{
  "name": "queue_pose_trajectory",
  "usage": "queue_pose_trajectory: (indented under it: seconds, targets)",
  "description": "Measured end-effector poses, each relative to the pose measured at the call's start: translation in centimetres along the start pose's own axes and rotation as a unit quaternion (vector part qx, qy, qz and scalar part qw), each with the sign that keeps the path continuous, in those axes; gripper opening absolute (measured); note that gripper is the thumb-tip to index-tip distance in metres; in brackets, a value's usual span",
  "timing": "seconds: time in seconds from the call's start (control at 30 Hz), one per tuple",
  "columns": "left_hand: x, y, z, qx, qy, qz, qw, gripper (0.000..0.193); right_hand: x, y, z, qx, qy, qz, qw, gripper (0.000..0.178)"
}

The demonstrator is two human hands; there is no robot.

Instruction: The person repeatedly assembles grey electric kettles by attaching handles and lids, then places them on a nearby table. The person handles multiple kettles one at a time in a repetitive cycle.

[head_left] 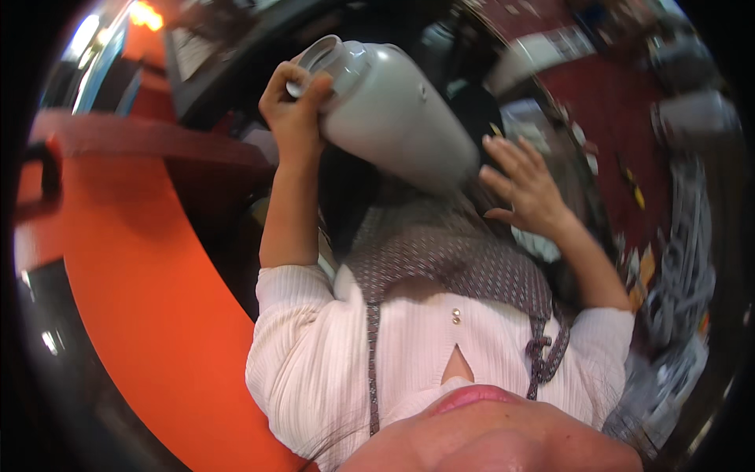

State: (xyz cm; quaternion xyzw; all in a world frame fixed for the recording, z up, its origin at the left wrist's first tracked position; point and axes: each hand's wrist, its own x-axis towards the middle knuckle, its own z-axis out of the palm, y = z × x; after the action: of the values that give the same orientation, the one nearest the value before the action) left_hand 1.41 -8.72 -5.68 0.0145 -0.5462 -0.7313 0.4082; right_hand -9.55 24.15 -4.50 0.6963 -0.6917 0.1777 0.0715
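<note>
A large, pale grey plastic bottle (397, 110) with a wide neck lies tilted in the air before me. Its open mouth points up and left, while its base slants down to the right. My left hand (297, 106) is closed around the neck, with the thumb across the near side. Beside the base, my right hand (525, 189) is held up with its fingers spread and nothing in it. A small gap appears to separate it from the bottle. The bottle's far side is hidden.
An orange panel (149, 315) curves along my left side, below a dull red ledge (157, 138). On the right, grey looped strips (684, 252) and clear plastic (668, 377) are heaped. Litter lies on the dark red floor (594, 102) near a whitish box (543, 59).
</note>
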Motion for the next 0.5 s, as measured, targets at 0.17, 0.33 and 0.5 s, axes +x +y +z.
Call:
queue_pose_trajectory:
  seconds: [0.17,0.33,0.5]
  targets:
    - [4.6,3.1,-4.8,0.091,0.035,-0.260,0.961,0.041,3.9,4.2,3.5,0.186,0.218,0.084,0.954,0.047]
    - [12.3,11.6,-13.6,0.586,0.240,0.345,0.693,0.059,12.7,10.7,0.7,0.575,0.302,0.237,0.722,0.054]
    - [20.9,12.8,-21.0,0.253,0.130,-0.094,0.954,0.055,33.8,15.6,-0.5,0.676,0.270,0.217,0.650,0.055]
